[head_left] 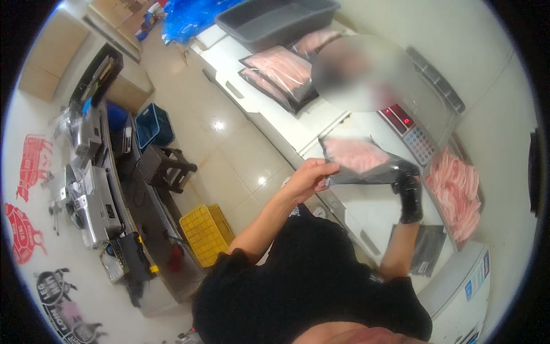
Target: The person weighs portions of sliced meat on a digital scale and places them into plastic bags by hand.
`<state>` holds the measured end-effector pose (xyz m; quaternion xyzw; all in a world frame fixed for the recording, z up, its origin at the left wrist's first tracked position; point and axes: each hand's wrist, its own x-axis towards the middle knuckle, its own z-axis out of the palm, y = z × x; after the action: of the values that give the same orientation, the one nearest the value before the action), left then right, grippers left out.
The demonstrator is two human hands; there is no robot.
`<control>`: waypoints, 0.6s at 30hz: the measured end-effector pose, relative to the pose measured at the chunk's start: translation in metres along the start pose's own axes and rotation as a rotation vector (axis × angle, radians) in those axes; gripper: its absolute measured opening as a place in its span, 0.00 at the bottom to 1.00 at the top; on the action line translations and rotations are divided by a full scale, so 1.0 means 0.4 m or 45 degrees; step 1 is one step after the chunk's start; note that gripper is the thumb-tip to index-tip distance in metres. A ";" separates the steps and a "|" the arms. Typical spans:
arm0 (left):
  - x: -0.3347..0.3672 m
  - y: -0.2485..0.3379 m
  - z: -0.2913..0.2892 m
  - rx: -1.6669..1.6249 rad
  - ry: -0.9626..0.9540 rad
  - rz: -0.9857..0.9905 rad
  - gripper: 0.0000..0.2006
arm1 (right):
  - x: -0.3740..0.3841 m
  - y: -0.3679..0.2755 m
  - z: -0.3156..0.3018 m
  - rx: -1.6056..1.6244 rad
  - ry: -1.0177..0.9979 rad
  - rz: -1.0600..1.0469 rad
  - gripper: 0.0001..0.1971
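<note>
A clear-fronted plastic bag with black edges (358, 157), filled with pale pink meat slices, is held up over the white worktop (366, 215). My bare left hand (314, 178) pinches its near left corner, thumb on top. At the bag's right end my right hand (408, 198), in a black glove, has its fingers closed on the edge. Just right of the bag stands a scale (421, 143) with a lit red display. A metal tray of loose meat slices (455, 192) sits beside the glove. Flat black bags (424, 249) lie under my right forearm.
Filled meat bags (281, 74) are stacked farther back, before a grey bin (278, 23). A round patch beside them is blurred. Leftward on the floor are a yellow crate (206, 235), a brown stool (166, 166) and a blue crate (153, 126). Metal slicing machines (94, 200) line the left counter.
</note>
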<state>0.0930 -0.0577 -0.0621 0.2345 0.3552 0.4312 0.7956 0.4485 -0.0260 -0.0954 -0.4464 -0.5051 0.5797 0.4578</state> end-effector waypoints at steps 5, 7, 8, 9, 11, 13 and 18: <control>0.008 0.221 0.066 -0.562 -0.269 0.084 0.11 | 0.250 -0.179 0.021 -1.606 0.162 -0.969 0.26; 0.001 0.293 0.071 -0.586 -0.267 0.173 0.12 | 0.339 -0.263 0.076 -1.233 0.120 -0.891 0.31; -0.008 0.332 0.074 -0.600 -0.269 0.205 0.12 | 0.369 -0.290 0.099 -1.146 0.149 -0.873 0.30; -0.019 0.378 0.074 -0.553 -0.305 0.263 0.12 | 0.404 -0.321 0.124 -1.055 0.181 -0.865 0.30; -0.034 0.434 0.061 -0.418 -0.258 0.403 0.15 | 0.466 -0.386 0.194 -0.703 0.251 -0.696 0.29; -0.040 0.492 0.043 -0.209 -0.134 0.556 0.18 | 0.526 -0.450 0.302 -1.103 0.156 -1.062 0.29; 0.143 0.533 -0.145 -0.035 0.077 0.586 0.20 | 0.844 -0.230 0.367 -0.513 -0.017 -0.502 0.23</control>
<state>-0.0409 0.1053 0.0249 0.2854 0.3101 0.6129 0.6684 0.2505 0.2860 -0.0093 -0.4177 -0.6903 0.3702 0.4604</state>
